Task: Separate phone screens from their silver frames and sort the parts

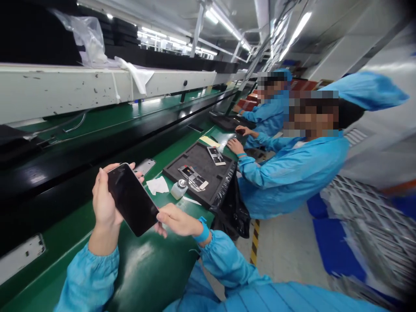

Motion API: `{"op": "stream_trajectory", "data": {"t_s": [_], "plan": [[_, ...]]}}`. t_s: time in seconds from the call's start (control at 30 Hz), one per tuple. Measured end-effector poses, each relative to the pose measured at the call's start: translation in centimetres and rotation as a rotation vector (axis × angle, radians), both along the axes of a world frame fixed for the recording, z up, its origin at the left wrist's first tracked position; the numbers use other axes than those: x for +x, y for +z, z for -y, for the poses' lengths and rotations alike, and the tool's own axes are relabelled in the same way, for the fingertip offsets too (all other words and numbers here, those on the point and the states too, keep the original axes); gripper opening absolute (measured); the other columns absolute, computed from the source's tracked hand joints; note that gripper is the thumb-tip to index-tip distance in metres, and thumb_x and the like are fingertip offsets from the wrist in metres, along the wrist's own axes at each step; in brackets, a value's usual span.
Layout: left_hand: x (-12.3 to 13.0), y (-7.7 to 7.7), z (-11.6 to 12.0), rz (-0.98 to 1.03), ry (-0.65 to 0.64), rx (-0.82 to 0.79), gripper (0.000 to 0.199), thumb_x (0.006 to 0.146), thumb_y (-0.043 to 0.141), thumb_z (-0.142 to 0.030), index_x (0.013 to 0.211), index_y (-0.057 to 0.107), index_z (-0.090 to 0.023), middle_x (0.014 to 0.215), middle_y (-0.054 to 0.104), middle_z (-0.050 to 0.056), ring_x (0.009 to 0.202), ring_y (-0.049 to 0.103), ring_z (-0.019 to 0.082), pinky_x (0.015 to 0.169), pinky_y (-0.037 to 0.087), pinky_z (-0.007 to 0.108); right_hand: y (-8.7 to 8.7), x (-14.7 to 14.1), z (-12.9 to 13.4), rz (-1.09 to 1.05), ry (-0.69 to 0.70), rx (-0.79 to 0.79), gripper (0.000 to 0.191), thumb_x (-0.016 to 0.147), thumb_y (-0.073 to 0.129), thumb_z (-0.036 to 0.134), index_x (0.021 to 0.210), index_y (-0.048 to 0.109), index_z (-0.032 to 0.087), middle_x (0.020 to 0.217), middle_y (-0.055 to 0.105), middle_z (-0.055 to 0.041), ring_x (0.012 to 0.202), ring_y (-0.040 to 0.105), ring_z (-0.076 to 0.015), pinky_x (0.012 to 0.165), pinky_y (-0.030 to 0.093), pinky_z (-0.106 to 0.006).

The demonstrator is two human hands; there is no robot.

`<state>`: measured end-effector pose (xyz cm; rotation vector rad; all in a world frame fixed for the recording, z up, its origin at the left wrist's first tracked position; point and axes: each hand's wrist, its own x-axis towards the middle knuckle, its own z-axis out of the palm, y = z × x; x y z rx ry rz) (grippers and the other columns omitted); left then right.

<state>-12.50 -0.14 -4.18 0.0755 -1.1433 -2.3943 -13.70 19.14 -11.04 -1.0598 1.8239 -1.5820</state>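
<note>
A smartphone with a dark, blank screen is held tilted above the green bench. My left hand wraps round its left side, fingertips showing past the top edge. With thumb and fingers, my right hand pinches the phone's lower right corner. Behind the phone, a silver phone part lies on the bench. A crumpled white wipe and a small bottle with a metal cap stand near my right hand. Past them is a black foam tray holding several phone parts.
Co-workers in blue smocks sit along the bench to the right, one close to the tray. A black conveyor belt runs along the left. A white panel lies at lower left. Black plastic hangs off the tray's edge.
</note>
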Motion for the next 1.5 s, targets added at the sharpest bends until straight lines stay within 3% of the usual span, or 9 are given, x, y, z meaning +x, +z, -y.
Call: {"op": "stream_trajectory", "data": {"t_s": [0.17,0.4,0.67,0.87,0.97,1.1,1.27,1.43,1.5], "plan": [[-0.3,-0.9,-1.4,-0.073,-0.013,0.102,0.038,0.103,0.065,-0.059,0.103,0.066,-0.021,0.103,0.084,0.011,0.076,0.082,0.024,0.071,0.069,0.039,-1.1,-0.2,0.2,0.039,-0.139,-0.059,0.083,0.092,0.049,0.094,0.051,0.052,0.022,0.038,0.039,0.004,0.04,0.045,-0.0115,0.046,0.04,-0.025],[-0.1,-1.3,-1.1,-0.109,0.09,0.107,0.041,0.108,0.056,-0.062,0.104,0.065,-0.023,0.103,0.083,0.01,0.077,0.08,0.021,0.073,0.067,0.035,-2.5,-0.1,2.3,0.139,-0.14,-0.126,0.082,0.086,0.065,0.09,0.045,0.047,0.021,0.035,0.038,0.0044,0.033,0.032,-0.0061,0.037,0.027,-0.023],[-0.6,-0.7,-1.3,-0.138,0.27,0.078,0.061,0.1,0.05,-0.082,0.103,0.065,-0.023,0.097,0.082,0.008,0.075,0.078,0.022,0.071,0.065,0.037,-2.6,1.0,5.0,0.308,0.039,-0.147,0.08,0.071,0.072,0.096,0.064,0.064,0.017,0.053,0.062,-0.0008,0.039,0.056,-0.0115,0.041,0.05,-0.025],[-0.8,-0.5,-1.3,-0.051,0.288,0.003,0.057,0.102,0.048,-0.08,0.11,0.066,-0.026,0.101,0.082,0.004,0.08,0.078,0.022,0.08,0.065,0.039,-2.4,0.1,4.4,0.336,0.003,-0.133,0.075,0.072,0.079,0.09,0.076,0.068,0.016,0.055,0.061,0.0032,0.04,0.055,-0.0106,0.038,0.045,-0.022],[-0.8,-0.4,-1.5,-0.022,0.264,-0.028,0.055,0.102,0.052,-0.077,0.117,0.069,-0.027,0.1,0.082,0.004,0.08,0.079,0.022,0.079,0.066,0.04,-2.0,-1.2,2.9,0.258,-0.034,-0.158,0.083,0.077,0.062,0.1,0.067,0.061,0.017,0.055,0.063,-0.0001,0.044,0.058,-0.0114,0.044,0.047,-0.023],[-0.3,-0.2,-2.1,0.011,0.228,-0.067,0.054,0.101,0.056,-0.076,0.12,0.072,-0.028,0.1,0.084,0.006,0.077,0.08,0.024,0.074,0.067,0.042,-2.0,-2.5,1.2,0.219,-0.105,-0.147,0.087,0.085,0.047,0.101,0.067,0.061,0.017,0.048,0.056,0.0021,0.038,0.049,-0.0092,0.041,0.04,-0.022],[0.0,-0.2,-3.0,0.025,0.266,-0.085,0.054,0.098,0.059,-0.079,0.111,0.076,-0.029,0.1,0.085,0.004,0.079,0.079,0.026,0.072,0.068,0.043,-3.0,-1.5,1.7,0.26,0.04,-0.199,0.081,0.081,0.059,0.099,0.066,0.063,0.019,0.055,0.063,-0.0024,0.044,0.057,-0.0147,0.045,0.049,-0.028],[-0.1,-0.1,-4.1,0.056,0.382,-0.1,0.051,0.104,0.047,-0.077,0.099,0.078,-0.037,0.1,0.085,-0.004,0.088,0.079,0.025,0.089,0.068,0.047,-2.5,-0.4,3.0,0.307,0.222,-0.249,0.061,0.084,0.076,0.078,0.064,0.065,0.022,0.053,0.063,-0.0012,0.044,0.059,-0.0188,0.044,0.051,-0.031],[-0.2,0.0,-4.5,0.082,0.424,-0.133,0.049,0.103,0.045,-0.079,0.099,0.078,-0.042,0.101,0.084,-0.007,0.094,0.08,0.027,0.101,0.065,0.054,-2.1,-0.6,3.2,0.262,0.166,-0.231,0.06,0.085,0.075,0.076,0.062,0.062,0.023,0.05,0.061,-0.0004,0.043,0.059,-0.0198,0.043,0.051,-0.032]]}}
